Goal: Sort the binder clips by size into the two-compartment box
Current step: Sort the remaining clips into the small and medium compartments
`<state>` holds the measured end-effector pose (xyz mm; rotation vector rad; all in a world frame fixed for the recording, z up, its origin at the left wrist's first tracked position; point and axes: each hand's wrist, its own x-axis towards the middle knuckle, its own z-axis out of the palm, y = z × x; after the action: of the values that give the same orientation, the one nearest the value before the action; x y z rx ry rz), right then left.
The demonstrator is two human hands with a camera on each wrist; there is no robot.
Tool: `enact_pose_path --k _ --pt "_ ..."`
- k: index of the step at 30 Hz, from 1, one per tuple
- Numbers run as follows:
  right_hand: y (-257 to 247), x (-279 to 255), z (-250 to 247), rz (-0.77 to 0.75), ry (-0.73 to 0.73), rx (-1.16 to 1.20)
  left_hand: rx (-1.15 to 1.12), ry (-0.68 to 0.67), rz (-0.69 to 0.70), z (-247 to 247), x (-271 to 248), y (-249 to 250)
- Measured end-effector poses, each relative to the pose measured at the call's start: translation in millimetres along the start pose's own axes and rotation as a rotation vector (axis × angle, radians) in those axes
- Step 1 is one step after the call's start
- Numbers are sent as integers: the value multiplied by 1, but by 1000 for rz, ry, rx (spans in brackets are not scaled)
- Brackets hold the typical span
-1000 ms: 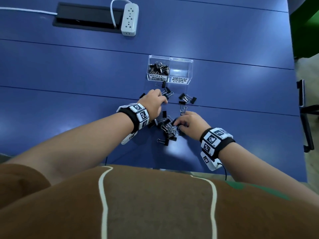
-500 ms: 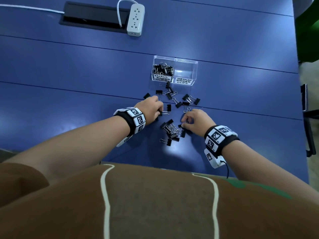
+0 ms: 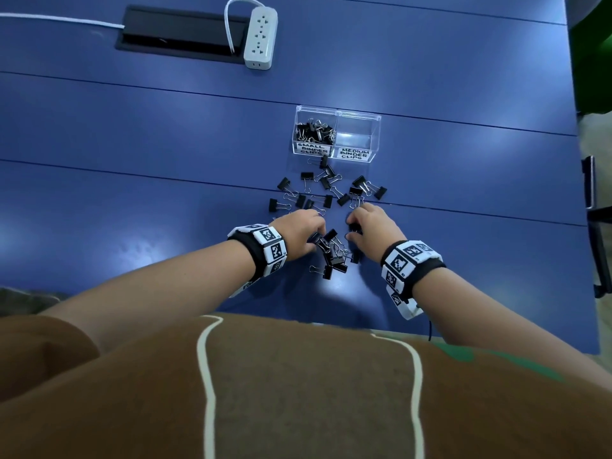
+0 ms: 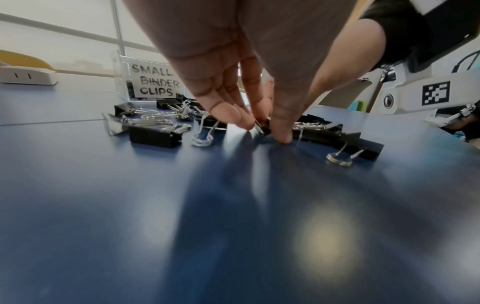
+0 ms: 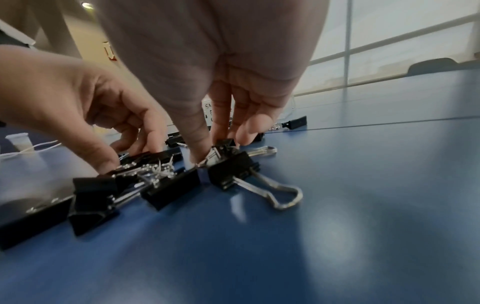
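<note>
Black metal binder clips with silver wire handles (image 3: 332, 250) lie in a loose heap on the blue worktop (image 3: 132, 134) between my two hands, and more of them are scattered a little farther, just in front of the clear plastic two-compartment box (image 3: 337, 134). Its left compartment, labelled for small clips, already holds a pile; the right one, labelled for medium clips, looks empty.

My left hand (image 3: 299, 234) is at the left side of the heap, and its thumb and fingers (image 4: 228, 115) close narrowly around one small black clip (image 4: 263, 126) that is low on the worktop. My right hand (image 3: 376, 228) is at the right side, and its fingertips pinch another small black clip (image 5: 223, 144) by the top, just above a bigger clip.

I judge that I am in the picking step, with many clips not yet sorted. The next move calls for lifting each clip free without dragging the tangled handles of its neighbours, then carrying it to the compartment that fits its size. The medium ones should go to the right side.
</note>
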<state>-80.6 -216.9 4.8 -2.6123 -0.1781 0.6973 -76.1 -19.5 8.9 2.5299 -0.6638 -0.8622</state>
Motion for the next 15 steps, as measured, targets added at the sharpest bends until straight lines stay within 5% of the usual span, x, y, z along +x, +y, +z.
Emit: enact_pose_path --k 9,15 --pt "0 6 -17 67 146 290 -2 211 -108 -10 -1 -13" --pt "-14 9 -5 -185 -76 68 94 186 48 -3 -9 2"
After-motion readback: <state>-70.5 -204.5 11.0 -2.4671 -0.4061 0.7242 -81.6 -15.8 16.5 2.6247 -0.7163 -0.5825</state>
